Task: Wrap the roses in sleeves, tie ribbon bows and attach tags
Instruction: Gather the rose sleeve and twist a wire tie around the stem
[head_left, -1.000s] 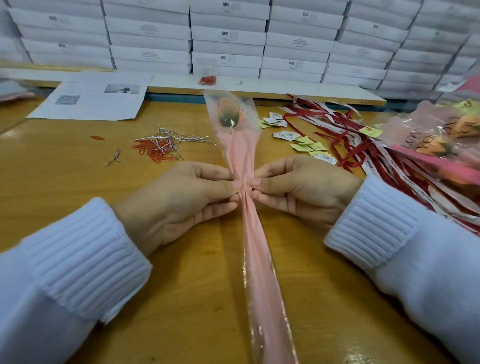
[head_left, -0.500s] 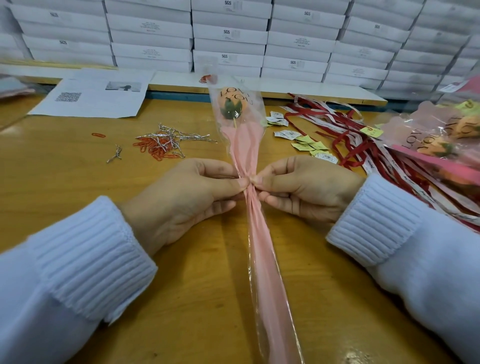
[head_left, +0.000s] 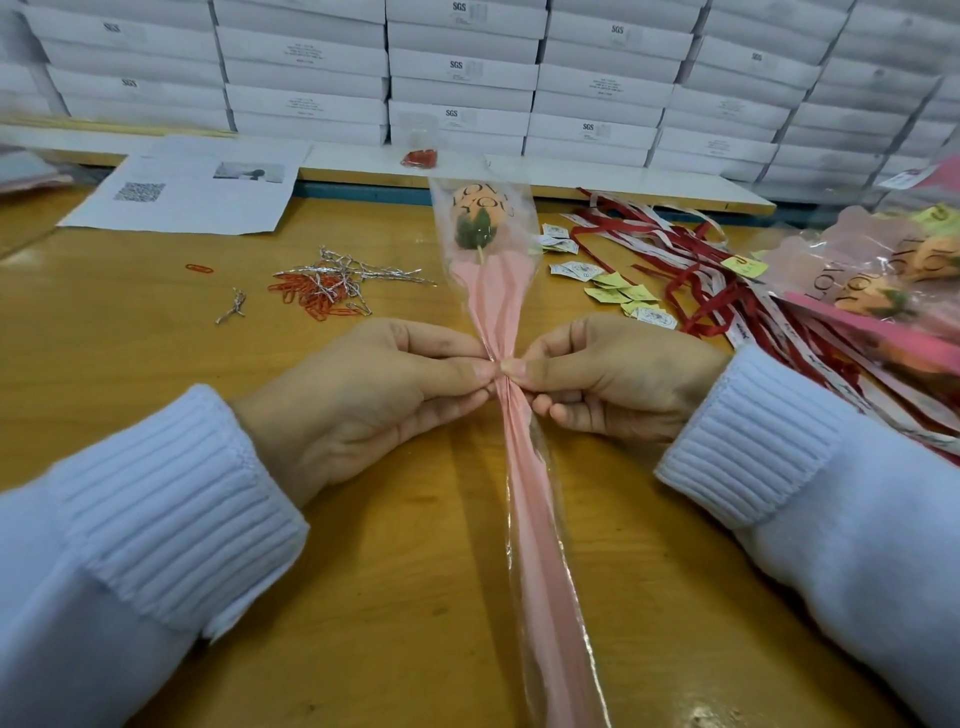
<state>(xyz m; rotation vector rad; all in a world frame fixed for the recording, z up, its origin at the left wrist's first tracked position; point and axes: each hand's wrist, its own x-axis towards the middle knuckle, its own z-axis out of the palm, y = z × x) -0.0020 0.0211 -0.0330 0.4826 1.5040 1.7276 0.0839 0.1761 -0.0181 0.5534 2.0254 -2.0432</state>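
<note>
Pinching the sleeve (head_left: 530, 493) tighter than a second ago between fingers (head_left: 478, 371) of left hand (head_left: 363, 400) and right hand (head_left: 618, 379), readying its waist for ribbon (head_left: 706, 312).

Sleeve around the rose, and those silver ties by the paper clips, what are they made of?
Sleeve: probably thin clear plastic film, glossy, with a matte pink panel; its edges glint and it gathers into fine creases. Silver ties: seemingly foil-covered wire, shiny and metallic, holding kinked, twisted shapes.
</note>
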